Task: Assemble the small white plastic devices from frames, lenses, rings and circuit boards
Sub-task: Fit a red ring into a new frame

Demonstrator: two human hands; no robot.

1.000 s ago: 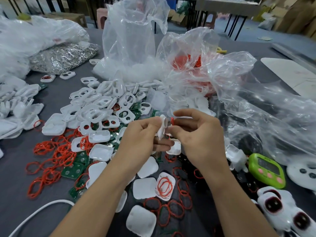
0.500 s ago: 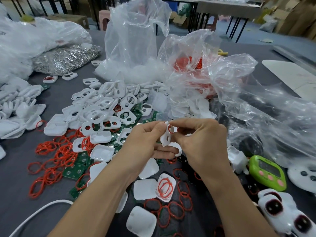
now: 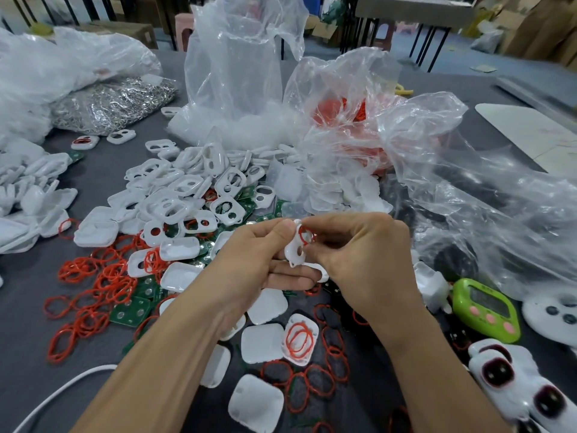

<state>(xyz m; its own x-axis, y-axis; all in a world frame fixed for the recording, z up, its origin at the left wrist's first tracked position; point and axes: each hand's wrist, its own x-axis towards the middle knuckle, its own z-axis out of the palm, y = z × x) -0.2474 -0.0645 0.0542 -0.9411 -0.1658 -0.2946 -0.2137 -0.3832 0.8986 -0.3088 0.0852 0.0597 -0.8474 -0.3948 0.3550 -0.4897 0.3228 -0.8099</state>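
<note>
My left hand (image 3: 249,260) pinches a white plastic frame (image 3: 296,250) by its left edge, held upright above the table. My right hand (image 3: 362,257) meets it from the right, its fingertips on a red ring (image 3: 304,234) that lies around the frame's upper opening. A second white piece (image 3: 321,273) shows under my right hand's fingers. A pile of white frames (image 3: 175,195) lies behind my hands. Loose red rings (image 3: 103,282) and green circuit boards (image 3: 131,310) lie at the left. White square lenses (image 3: 260,342) lie below my wrists.
Crumpled clear plastic bags (image 3: 343,120) fill the back and right of the grey table (image 3: 25,339). A green timer (image 3: 487,309) and finished white devices with dark lenses (image 3: 505,373) sit at the right. A bag of metal parts (image 3: 112,101) lies back left. A white cable (image 3: 62,385) runs front left.
The frame has turned from edge-on to show its face. The red ring, before only a bit at my right fingertips, now lies around the frame's upper opening.
</note>
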